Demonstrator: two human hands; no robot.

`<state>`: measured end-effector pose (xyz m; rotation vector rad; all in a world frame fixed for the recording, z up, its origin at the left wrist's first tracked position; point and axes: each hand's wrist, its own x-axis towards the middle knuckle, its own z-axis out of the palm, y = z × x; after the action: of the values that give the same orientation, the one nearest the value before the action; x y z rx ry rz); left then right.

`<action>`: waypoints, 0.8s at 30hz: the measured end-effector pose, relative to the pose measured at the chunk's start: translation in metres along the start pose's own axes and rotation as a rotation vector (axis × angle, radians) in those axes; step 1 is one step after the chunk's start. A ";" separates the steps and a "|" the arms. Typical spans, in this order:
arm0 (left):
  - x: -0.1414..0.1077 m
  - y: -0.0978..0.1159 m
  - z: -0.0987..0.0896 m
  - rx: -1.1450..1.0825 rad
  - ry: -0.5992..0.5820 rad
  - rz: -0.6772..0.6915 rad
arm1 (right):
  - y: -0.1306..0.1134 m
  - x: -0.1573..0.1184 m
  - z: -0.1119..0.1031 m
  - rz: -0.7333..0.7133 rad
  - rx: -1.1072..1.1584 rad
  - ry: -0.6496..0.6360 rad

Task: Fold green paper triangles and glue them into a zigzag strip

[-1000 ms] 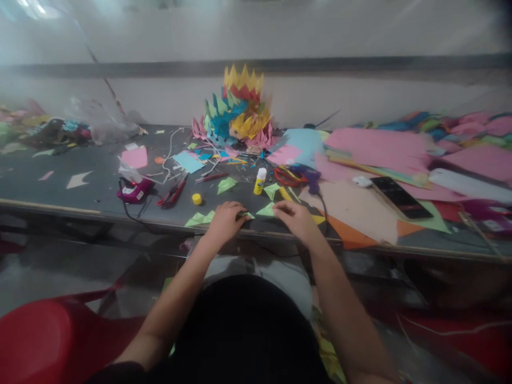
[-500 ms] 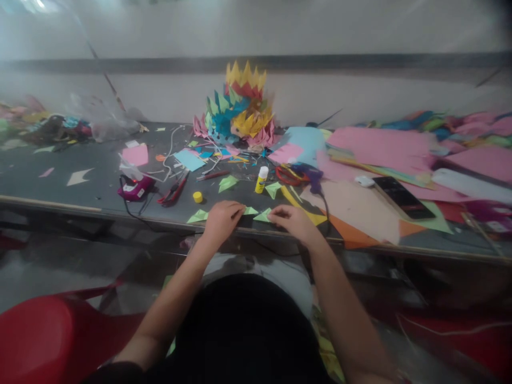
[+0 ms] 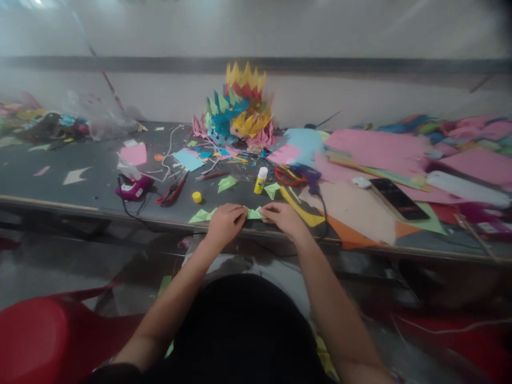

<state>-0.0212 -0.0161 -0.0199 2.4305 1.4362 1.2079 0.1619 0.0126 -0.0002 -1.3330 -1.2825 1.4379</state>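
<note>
My left hand [image 3: 228,221] pinches the end of a chain of folded light-green paper pieces [image 3: 202,215], whose other end shows to the left of the hand. My right hand [image 3: 282,216] is closed on another folded green paper piece [image 3: 255,214]. Between my fingertips the two green pieces meet at the table's front edge. Beyond my hands stands an uncapped yellow glue stick [image 3: 260,181], with its yellow cap [image 3: 197,197] to the left. Two loose folded green pieces, one left [image 3: 227,184] and one right [image 3: 272,190], lie near the glue stick.
Folded paper crowns [image 3: 244,109] are stacked at the back. Red-handled pliers [image 3: 173,192] and a purple device [image 3: 134,188] lie left. Scissors [image 3: 288,175], a phone [image 3: 399,198] and coloured paper sheets [image 3: 380,154] spread to the right. A red stool [image 3: 36,341] stands lower left.
My right hand has moved left, bringing its green paper piece up against the one at my left hand. The gap between the pieces has closed.
</note>
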 end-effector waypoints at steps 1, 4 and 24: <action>-0.001 0.000 0.000 -0.007 0.003 0.003 | 0.000 0.000 0.002 0.009 0.027 0.014; -0.004 0.000 0.001 -0.019 0.005 0.005 | -0.001 0.001 0.007 0.025 0.086 0.039; -0.005 -0.009 0.004 0.096 -0.043 0.122 | -0.004 0.003 0.009 0.042 -0.036 0.075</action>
<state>-0.0263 -0.0130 -0.0294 2.6261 1.3840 1.1260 0.1527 0.0150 0.0029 -1.4321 -1.2433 1.3859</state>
